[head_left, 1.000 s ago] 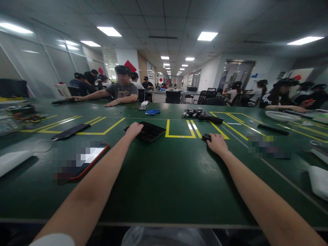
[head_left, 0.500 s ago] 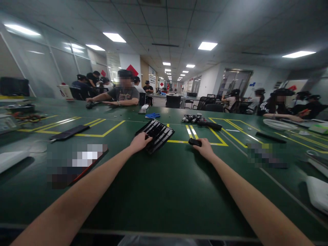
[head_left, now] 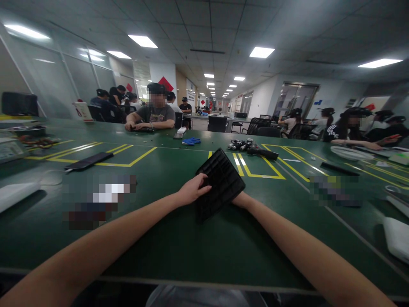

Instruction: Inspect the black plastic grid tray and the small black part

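A black tray (head_left: 222, 181) divided into rectangular compartments is tilted in front of me, above the green table (head_left: 204, 251). Its left edge is gripped by my left hand (head_left: 192, 190), with the thumb and fingers closed on it. My right hand (head_left: 242, 199) is behind the tray's lower right side. Only the back of that hand and the wrist show; its fingers, and anything in them, are hidden.
Yellow tape lines (head_left: 140, 157) mark the table. Blue gloves (head_left: 191, 141), a bundle of cables (head_left: 241, 145) and a black cylindrical thing (head_left: 263, 153) lie beyond the tray. A black flat case (head_left: 89, 162) is at left. A person (head_left: 153, 115) sits opposite.
The tray has moved right and turned, carried by my left hand. My right hand, which held a small black object in the open, has come inward behind the tray.
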Demonstrator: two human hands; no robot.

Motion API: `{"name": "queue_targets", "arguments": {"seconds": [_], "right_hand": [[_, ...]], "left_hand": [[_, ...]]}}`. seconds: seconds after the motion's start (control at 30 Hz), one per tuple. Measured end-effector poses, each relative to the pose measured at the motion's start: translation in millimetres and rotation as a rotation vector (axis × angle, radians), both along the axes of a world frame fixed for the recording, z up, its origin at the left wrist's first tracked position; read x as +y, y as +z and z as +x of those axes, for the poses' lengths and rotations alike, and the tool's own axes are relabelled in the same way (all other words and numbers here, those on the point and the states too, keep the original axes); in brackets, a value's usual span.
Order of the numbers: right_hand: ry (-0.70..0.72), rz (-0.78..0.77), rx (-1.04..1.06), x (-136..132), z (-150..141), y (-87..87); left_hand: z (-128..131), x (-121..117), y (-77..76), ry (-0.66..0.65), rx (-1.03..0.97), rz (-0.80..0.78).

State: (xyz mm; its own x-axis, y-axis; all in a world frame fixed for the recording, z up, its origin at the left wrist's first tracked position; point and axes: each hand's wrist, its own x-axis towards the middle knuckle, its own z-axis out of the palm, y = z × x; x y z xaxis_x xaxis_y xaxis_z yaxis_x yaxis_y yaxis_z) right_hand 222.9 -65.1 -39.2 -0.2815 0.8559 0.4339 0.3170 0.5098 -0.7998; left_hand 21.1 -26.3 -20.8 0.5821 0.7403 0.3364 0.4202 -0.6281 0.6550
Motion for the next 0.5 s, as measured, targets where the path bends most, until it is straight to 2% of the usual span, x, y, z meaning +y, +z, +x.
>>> {"name": "queue_targets", "arguments": {"seconds": [0.1, 0.23, 0.3, 0.4, 0.5], "right_hand": [[0.045, 0.010, -0.052, -5, -5, 7.5], [0.021, 0.085, -0.117, -2, -10, 5.5], [-0.004, 0.099, -0.141, -1, -10, 3.3], [-0.044, 0.071, -0.131, -2, -8, 1.6], [-0.055, 0.056, -0.097, -4, -7, 1.4]], "left_hand": [[0, -1, 6.2, 0.005, -0.067, -0.110], [1, -3, 13.3, 0.311, -0.485, -0.526], [0, -4, 14.9, 0.418, -0.611, -0.660], [-4, -7, 15.7, 0.416, -0.635, -0.730], [-7, -12, 17.6, 0.352, -0.631, -0.765]]}}
